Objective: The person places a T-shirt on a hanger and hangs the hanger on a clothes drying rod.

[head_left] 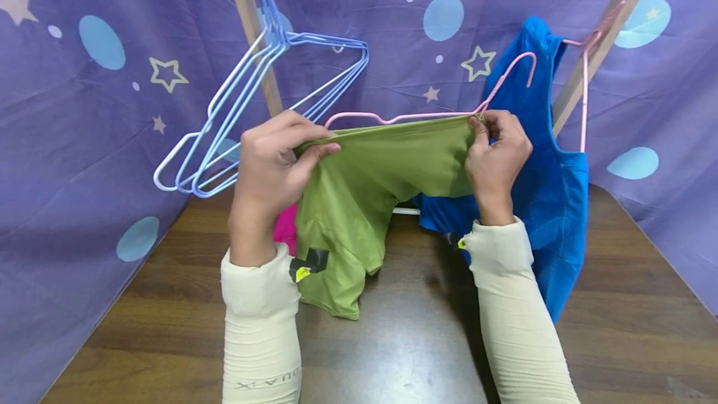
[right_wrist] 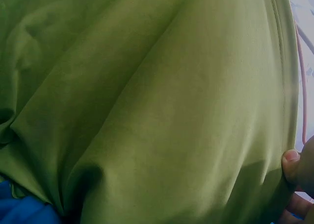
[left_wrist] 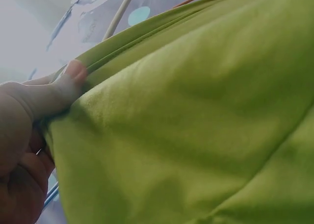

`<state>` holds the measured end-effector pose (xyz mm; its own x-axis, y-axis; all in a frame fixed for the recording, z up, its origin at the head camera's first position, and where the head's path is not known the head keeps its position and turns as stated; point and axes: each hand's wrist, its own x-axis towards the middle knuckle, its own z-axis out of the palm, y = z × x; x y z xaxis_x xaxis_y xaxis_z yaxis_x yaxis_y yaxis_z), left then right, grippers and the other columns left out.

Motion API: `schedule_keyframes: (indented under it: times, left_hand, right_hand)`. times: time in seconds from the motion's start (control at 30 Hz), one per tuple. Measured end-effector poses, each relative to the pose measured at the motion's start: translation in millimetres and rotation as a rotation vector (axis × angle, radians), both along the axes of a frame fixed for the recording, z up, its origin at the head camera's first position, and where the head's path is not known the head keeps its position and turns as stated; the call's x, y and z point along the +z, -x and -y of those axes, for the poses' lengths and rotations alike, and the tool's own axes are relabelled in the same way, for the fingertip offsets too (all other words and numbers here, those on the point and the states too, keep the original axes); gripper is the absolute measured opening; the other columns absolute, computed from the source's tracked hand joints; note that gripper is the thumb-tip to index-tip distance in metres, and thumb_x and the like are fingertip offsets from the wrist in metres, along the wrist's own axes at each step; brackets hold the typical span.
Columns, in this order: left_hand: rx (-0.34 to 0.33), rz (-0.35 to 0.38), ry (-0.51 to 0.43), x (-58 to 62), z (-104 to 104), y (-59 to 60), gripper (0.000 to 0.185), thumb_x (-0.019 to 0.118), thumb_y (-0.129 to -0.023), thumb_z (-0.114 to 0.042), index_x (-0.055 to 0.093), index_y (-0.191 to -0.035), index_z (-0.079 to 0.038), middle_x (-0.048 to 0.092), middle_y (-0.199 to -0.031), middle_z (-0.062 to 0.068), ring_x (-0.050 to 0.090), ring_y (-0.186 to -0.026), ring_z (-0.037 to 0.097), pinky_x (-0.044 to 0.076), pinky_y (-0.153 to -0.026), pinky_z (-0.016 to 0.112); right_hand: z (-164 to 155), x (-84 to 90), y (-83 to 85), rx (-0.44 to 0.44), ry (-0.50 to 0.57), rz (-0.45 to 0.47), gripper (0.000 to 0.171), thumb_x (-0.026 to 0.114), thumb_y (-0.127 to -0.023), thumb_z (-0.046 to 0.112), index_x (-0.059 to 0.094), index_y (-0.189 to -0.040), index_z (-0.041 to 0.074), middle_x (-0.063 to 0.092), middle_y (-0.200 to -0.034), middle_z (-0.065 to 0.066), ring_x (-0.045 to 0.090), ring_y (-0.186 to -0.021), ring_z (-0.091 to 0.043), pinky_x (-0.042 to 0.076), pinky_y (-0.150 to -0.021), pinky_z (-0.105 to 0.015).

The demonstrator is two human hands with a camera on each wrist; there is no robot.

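1. Left hand (head_left: pixel 269 164): thumb and fingers pinched one end of the green garment's (head_left: pixel 387 161) top edge. Right hand (head_left: pixel 496 154): pinched the other end, beside the pink hanger's (head_left: pixel 412 117) neck.
2. Green garment was stretched between them above the table (head_left: pixel 421 341), toward its far edge.
3. Pink hanger ran behind that edge, hook up. My judgement: the step wanted even tension, a level edge, no bunching at the neck.
4. Blue garment (head_left: pixel 552 217) hung to the right.
5. Hanger's lower part hidden by cloth; whether right fingers also gripped it, couldn't tell. Magenta cloth (head_left: pixel 285 229) showed only a sliver.
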<state>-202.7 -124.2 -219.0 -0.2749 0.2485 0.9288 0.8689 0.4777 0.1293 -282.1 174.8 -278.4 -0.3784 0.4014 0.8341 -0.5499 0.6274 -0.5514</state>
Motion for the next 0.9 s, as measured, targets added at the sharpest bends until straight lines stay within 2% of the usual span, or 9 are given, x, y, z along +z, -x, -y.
schedule_keyframes:
  times: [0.37,0.6,0.9]
  left_hand:
    - [-0.041,-0.006,-0.039,-0.9,1.2,0.8,0.007,0.084,-0.079,0.004,0.079,-0.084,0.003,0.071,-0.077,0.012,0.062,-0.066,0.018,0.044,-0.062,0.022]
    - [-0.022,-0.006,-0.035,0.0,3.1,-0.3,0.007,0.084,-0.079,0.004,0.079,-0.083,0.002,0.072,-0.078,0.012,0.061,-0.065,0.016,0.042,-0.062,0.019]
    - [-0.009,0.021,-0.002,0.3,4.8,-1.6,0.007,0.084,-0.079,0.003,0.079,-0.083,0.002,0.072,-0.078,0.012,0.060,-0.067,0.014,0.042,-0.060,0.020]
  right_hand:
    - [-4.3,-2.4,2.6,0.044,-0.051,-0.006,0.023,0.074,-0.095,0.018,0.074,-0.088,-0.004,0.072,-0.085,-0.015,0.062,-0.075,-0.022,0.044,-0.071,-0.030]
    - [-7.3,-2.7,4.9,0.066,-0.111,-0.015,0.024,0.072,-0.097,0.017,0.073,-0.087,-0.005,0.072,-0.086,-0.016,0.064,-0.077,-0.025,0.046,-0.073,-0.029]
    - [-8.6,-4.7,6.8,0.107,-0.164,0.015,0.021,0.071,-0.097,0.015,0.073,-0.091,-0.005,0.071,-0.087,-0.018,0.062,-0.078,-0.030,0.046,-0.074,-0.039]
